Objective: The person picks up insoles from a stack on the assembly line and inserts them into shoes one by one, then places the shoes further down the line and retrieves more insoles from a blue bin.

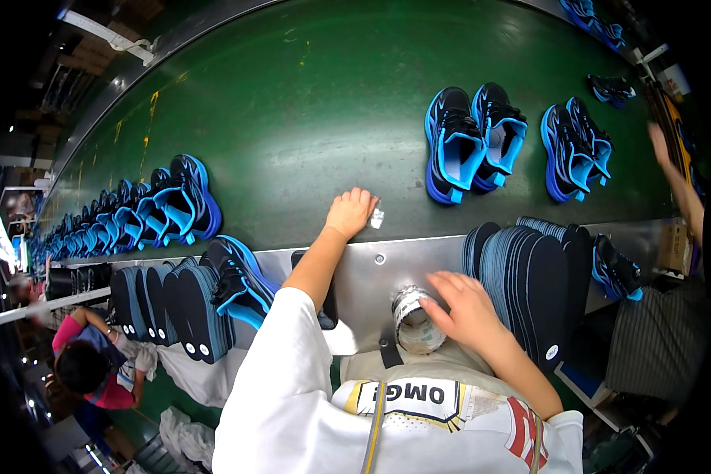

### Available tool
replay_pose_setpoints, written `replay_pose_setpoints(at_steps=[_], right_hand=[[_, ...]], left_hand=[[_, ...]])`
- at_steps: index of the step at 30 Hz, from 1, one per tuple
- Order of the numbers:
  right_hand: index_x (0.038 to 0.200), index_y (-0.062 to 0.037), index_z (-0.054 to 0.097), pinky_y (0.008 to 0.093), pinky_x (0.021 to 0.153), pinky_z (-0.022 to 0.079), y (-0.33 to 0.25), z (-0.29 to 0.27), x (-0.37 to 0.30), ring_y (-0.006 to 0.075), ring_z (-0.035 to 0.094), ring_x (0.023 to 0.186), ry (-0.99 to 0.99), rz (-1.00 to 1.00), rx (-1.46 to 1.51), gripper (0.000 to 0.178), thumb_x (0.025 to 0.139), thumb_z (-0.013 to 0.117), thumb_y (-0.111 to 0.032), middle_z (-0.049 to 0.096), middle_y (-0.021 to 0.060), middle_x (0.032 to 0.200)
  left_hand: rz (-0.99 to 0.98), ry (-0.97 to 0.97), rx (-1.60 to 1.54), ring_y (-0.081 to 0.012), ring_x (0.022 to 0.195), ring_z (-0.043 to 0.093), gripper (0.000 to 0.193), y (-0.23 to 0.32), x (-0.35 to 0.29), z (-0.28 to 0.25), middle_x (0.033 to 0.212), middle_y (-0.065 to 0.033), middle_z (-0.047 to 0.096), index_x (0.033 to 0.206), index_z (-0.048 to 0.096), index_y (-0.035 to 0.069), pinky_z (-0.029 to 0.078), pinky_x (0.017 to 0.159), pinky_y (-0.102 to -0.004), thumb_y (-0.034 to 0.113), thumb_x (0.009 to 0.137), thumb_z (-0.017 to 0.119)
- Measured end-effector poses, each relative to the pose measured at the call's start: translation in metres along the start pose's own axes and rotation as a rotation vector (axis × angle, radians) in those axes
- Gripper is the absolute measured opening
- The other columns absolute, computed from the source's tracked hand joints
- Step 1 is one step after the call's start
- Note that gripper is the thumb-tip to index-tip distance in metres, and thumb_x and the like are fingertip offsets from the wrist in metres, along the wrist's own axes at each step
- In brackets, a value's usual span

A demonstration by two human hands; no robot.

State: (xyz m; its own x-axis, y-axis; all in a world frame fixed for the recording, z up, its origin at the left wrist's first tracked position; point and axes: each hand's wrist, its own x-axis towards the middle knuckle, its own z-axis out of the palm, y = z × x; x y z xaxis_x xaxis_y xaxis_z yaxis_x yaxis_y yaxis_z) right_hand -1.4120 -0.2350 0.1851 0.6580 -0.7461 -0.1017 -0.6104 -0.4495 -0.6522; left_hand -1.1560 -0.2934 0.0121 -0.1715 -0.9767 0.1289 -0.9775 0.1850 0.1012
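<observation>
My left hand reaches over the near edge of the green belt, its fingers pressed together. At its fingertips is a small silvery-white packet, which it appears to pinch. My right hand is open with fingers apart, its thumb over the rim of a round, worn can on the metal ledge. What lies inside the can is hard to make out. Just beyond that hand stands a stack of black insoles. Further out on the belt sits a pair of black-and-blue sneakers.
More sneakers stand at the right, and a long row of them at the left. Insole stacks and one sneaker line the left ledge. A co-worker sits lower left; another person's arm reaches in at the right.
</observation>
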Motion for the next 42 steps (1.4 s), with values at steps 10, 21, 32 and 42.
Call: replay_pose_setpoints(at_steps=[10, 21, 32, 42], right_hand=[[0.101, 0.001, 0.053, 0.0356, 0.083, 0.04, 0.015, -0.023, -0.015, 0.0313, 0.051, 0.096, 0.037, 0.182, 0.175, 0.031, 0.076, 0.057, -0.018, 0.054, 0.0173, 0.102], [0.094, 0.0021, 0.055, 0.0279, 0.073, 0.044, 0.006, -0.044, -0.032, 0.0225, 0.057, 0.084, 0.217, 0.177, 0.459, 0.02, 0.076, 0.056, -0.005, 0.058, 0.0138, 0.093], [0.091, 0.0019, 0.056, 0.0352, 0.074, 0.044, 0.021, -0.023, -0.057, 0.0302, 0.055, 0.084, 0.147, 0.062, 0.259, 0.02, 0.074, 0.057, -0.008, 0.058, 0.016, 0.09], [0.091, 0.002, 0.056, 0.0352, 0.073, 0.043, 0.032, -0.026, -0.058, 0.0301, 0.055, 0.082, 0.147, 0.069, 0.258, 0.022, 0.074, 0.058, -0.011, 0.058, 0.0156, 0.089]], left_hand=[[-0.233, 0.09, -0.546, -0.037, 0.062, 0.051, 0.024, 0.034, 0.0, -0.111, 0.068, -0.0176, 0.051, 0.073, 0.046, 0.0, 0.042, 0.056, -0.042, 0.021, 0.084, 0.048], [0.315, -0.193, -0.122, -0.0172, 0.06, 0.049, 0.016, 0.19, -0.077, -0.148, 0.069, -0.0048, 0.048, 0.076, 0.051, 0.006, 0.039, 0.05, -0.0284, 0.021, 0.07, 0.052], [0.488, 0.157, -0.582, -0.0192, 0.067, 0.046, 0.014, 0.19, -0.075, -0.137, 0.08, -0.0052, 0.05, 0.073, 0.054, 0.006, 0.035, 0.06, -0.0275, 0.018, 0.065, 0.057], [-1.039, 0.179, -0.634, -0.0324, 0.105, 0.033, 0.072, 0.066, -0.01, -0.053, 0.118, -0.0205, 0.027, 0.119, 0.03, 0.002, 0.035, 0.085, -0.0393, 0.032, 0.065, 0.068]])
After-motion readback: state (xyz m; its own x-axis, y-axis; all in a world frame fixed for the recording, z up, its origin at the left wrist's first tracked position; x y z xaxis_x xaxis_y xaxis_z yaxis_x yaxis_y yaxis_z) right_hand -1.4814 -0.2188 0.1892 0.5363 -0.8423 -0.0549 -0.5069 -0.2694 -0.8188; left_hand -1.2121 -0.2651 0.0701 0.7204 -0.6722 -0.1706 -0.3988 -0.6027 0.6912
